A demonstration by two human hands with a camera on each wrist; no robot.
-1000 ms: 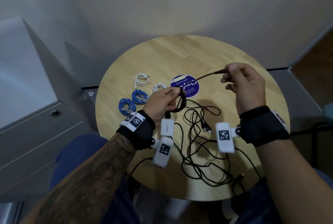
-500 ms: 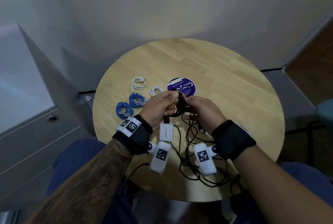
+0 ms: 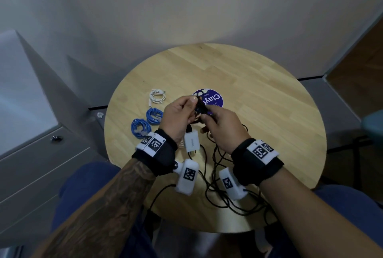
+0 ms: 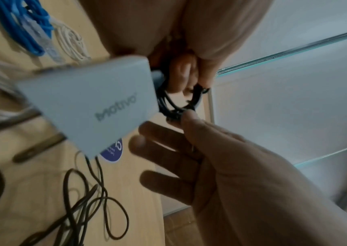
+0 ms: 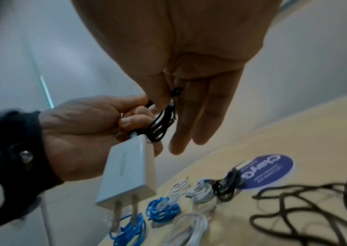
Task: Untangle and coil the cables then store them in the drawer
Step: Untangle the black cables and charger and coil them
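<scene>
A small black cable coil [image 3: 199, 109] hangs above the round wooden table [image 3: 259, 112], with a white charger [image 3: 191, 143] dangling from it. My left hand [image 3: 193, 104] grips the coil; it shows again as a black coil [image 4: 178, 103] beside the charger [image 4: 88, 106]. My right hand [image 3: 204, 117] pinches the cable's end against the coil between thumb and forefinger, its other fingers straight. In the right wrist view the coil [image 5: 162, 123] sits between both hands above the charger [image 5: 128, 174]. A loose black cable tangle [image 3: 219, 166] lies on the table under my wrists.
Two blue coils [image 3: 154, 115] [image 3: 140, 128] and a white coil [image 3: 158, 96] lie at the table's left. A purple round sticker [image 3: 215, 100] is beyond my hands. More small coils [image 5: 201, 191] lie near it. A grey drawer cabinet with a knob [image 3: 56, 138] stands left.
My right hand swung in from the right, bringing the stretched cable end to the coil in my left hand. Both hands now meet at the coil, slightly farther over the table.
</scene>
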